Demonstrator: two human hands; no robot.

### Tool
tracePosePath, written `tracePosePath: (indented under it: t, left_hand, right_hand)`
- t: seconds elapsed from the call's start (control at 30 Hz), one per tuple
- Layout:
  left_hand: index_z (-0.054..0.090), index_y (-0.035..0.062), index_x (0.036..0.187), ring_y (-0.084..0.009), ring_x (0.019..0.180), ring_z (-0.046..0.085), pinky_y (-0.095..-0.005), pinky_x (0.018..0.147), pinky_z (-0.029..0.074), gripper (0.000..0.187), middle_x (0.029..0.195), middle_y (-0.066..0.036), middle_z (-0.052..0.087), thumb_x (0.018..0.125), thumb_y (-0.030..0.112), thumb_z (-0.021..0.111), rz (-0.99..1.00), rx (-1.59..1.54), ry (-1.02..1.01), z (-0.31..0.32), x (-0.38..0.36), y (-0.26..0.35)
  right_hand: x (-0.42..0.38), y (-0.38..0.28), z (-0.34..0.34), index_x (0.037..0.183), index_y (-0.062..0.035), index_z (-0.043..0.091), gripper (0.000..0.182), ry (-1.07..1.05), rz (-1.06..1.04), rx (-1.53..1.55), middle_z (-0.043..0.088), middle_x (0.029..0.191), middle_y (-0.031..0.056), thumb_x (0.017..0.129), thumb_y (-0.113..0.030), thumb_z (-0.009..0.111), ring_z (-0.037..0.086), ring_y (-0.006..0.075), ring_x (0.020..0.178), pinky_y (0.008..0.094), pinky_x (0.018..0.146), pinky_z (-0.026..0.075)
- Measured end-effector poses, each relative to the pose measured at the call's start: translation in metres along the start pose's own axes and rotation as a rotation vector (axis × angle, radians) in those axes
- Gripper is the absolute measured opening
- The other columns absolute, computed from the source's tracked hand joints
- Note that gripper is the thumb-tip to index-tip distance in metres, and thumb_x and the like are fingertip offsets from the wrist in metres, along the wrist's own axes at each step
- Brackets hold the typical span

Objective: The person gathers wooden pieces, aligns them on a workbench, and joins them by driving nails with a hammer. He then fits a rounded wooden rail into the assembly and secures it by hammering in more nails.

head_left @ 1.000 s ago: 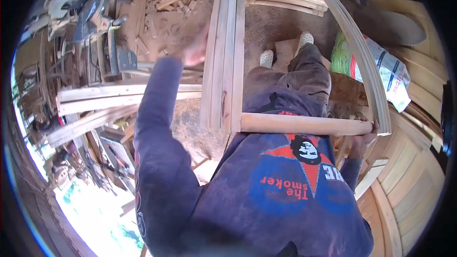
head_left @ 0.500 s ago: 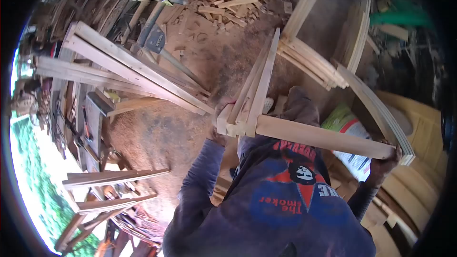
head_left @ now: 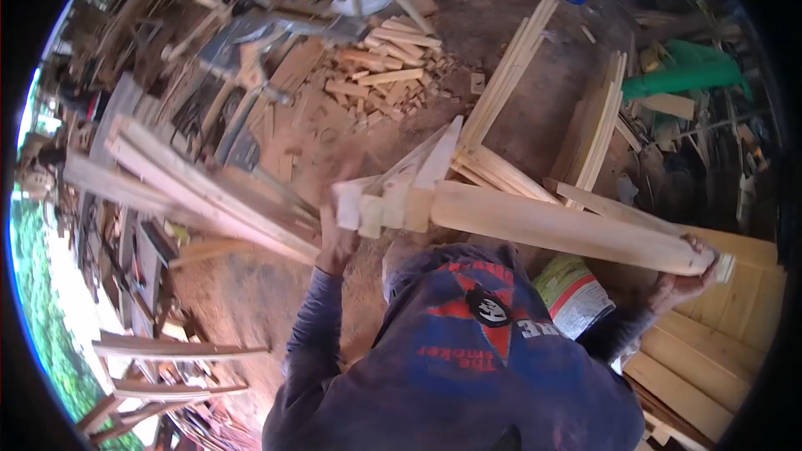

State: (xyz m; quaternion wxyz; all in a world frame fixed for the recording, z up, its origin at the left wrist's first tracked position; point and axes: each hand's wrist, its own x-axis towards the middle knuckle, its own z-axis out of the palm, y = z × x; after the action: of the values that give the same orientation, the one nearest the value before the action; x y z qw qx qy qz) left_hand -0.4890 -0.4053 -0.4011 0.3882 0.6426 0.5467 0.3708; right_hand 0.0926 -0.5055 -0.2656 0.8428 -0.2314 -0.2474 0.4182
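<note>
Since the earlier frame the wooden frame (head_left: 535, 225) has lifted higher, chest-level. Its near rail runs left to right, dipping slightly right; the side pieces point away. Left hand (head_left: 334, 244) grips the left corner, right hand (head_left: 681, 286) fingers curl around the right end.
</note>
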Motion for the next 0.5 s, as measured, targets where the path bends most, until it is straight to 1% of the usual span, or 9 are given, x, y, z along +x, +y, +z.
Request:
tracePosePath:
  t: [0.03, 0.1, 0.13, 0.2, 0.27, 0.3, 0.4, 0.47, 0.5]
  left_hand:
    - [0.047, -0.0052, 0.131, -0.0355, 0.117, 0.054, -0.0483, 0.099, 0.043, 0.070, 0.130, -0.022, 0.054, 0.096, 0.055, 0.038, -0.146, -0.134, 0.031, 0.012, 0.031, 0.039]
    - [0.049, -0.0098, 0.127, -0.0374, 0.115, 0.055, -0.0484, 0.102, 0.040, 0.088, 0.127, -0.025, 0.055, 0.091, 0.068, 0.028, 0.092, -0.866, 0.431, 0.038, 0.084, 0.063]
    - [0.049, -0.0098, 0.127, -0.0374, 0.115, 0.055, -0.0484, 0.102, 0.040, 0.088, 0.127, -0.025, 0.055, 0.091, 0.068, 0.028, 0.086, -0.864, 0.432, 0.037, 0.099, 0.067]
    - [0.049, -0.0107, 0.126, -0.0380, 0.117, 0.053, -0.0491, 0.105, 0.036, 0.099, 0.129, -0.028, 0.053, 0.087, 0.075, 0.021, 0.182, -1.109, -0.195, 0.031, 0.127, 0.072]
    - [0.051, -0.0105, 0.124, -0.0400, 0.115, 0.054, -0.0466, 0.108, 0.033, 0.088, 0.124, -0.030, 0.054, 0.092, 0.067, 0.026, 0.239, -1.203, -0.082, 0.043, 0.145, 0.054]
    - [0.052, -0.0094, 0.123, -0.0369, 0.111, 0.056, -0.0452, 0.105, 0.036, 0.080, 0.121, -0.027, 0.057, 0.094, 0.062, 0.029, 0.206, -0.765, 0.133, 0.046, 0.154, 0.028]
    - [0.061, -0.0017, 0.106, -0.0221, 0.088, 0.062, -0.0319, 0.083, 0.050, 0.077, 0.092, -0.013, 0.065, 0.094, 0.067, 0.030, -0.017, -0.953, 0.552, 0.055, 0.185, 0.078]
    - [0.056, 0.0007, 0.114, -0.0231, 0.088, 0.061, -0.0341, 0.084, 0.050, 0.073, 0.101, -0.014, 0.063, 0.094, 0.066, 0.031, 0.027, -1.129, 0.561, 0.033, 0.206, 0.084]
    - [0.050, 0.0019, 0.122, -0.0250, 0.093, 0.062, -0.0382, 0.086, 0.051, 0.075, 0.113, -0.015, 0.058, 0.092, 0.069, 0.032, 0.009, -0.944, 0.882, 0.037, 0.211, 0.112]
  right_hand:
    - [0.017, 0.003, 0.000, 0.092, -0.0024, 0.051, 0.023, 0.012, -0.029, 0.007, 0.048, 0.089, 0.0099, 0.087, -0.022, 0.061, 0.048, 0.0245, 0.091, 0.0405, 0.089, 0.042]
    - [0.052, 0.010, 0.006, 0.089, -0.0033, 0.048, 0.021, -0.023, 0.059, 0.244, 0.043, 0.089, 0.0088, 0.085, -0.018, 0.063, 0.043, 0.0241, 0.091, 0.0385, 0.088, 0.039]
    - [0.069, 0.011, 0.007, 0.089, -0.0033, 0.048, 0.021, -0.018, 0.063, 0.243, 0.043, 0.089, 0.0088, 0.085, -0.018, 0.063, 0.043, 0.0241, 0.091, 0.0385, 0.088, 0.039]
    - [0.110, 0.018, 0.011, 0.089, -0.0029, 0.045, 0.024, -0.054, -0.025, 0.247, 0.042, 0.088, 0.0078, 0.084, -0.015, 0.065, 0.042, 0.0214, 0.084, 0.0372, 0.083, 0.039]
    - [0.150, 0.024, 0.010, 0.087, -0.0043, 0.045, 0.024, -0.073, -0.034, 0.250, 0.042, 0.088, 0.0070, 0.081, -0.014, 0.067, 0.042, 0.0207, 0.085, 0.0370, 0.082, 0.038]
    - [0.166, 0.030, 0.010, 0.087, -0.0046, 0.046, 0.025, -0.161, -0.072, 0.304, 0.042, 0.088, 0.0068, 0.080, -0.015, 0.068, 0.042, 0.0205, 0.085, 0.0370, 0.083, 0.038]
    - [0.205, 0.048, 0.021, 0.084, -0.0056, 0.050, 0.024, -0.202, -0.060, 0.387, 0.043, 0.089, 0.0064, 0.077, -0.018, 0.070, 0.042, 0.0207, 0.087, 0.0358, 0.084, 0.038]
    - [0.233, 0.048, 0.023, 0.084, -0.0051, 0.051, 0.024, -0.244, -0.105, 0.338, 0.043, 0.089, 0.0064, 0.077, -0.019, 0.068, 0.043, 0.0218, 0.087, 0.0345, 0.085, 0.037]
    - [0.249, 0.047, 0.025, 0.086, -0.0047, 0.051, 0.025, -0.309, -0.164, 0.313, 0.043, 0.088, 0.0065, 0.077, -0.021, 0.067, 0.044, 0.0214, 0.088, 0.0338, 0.084, 0.037]
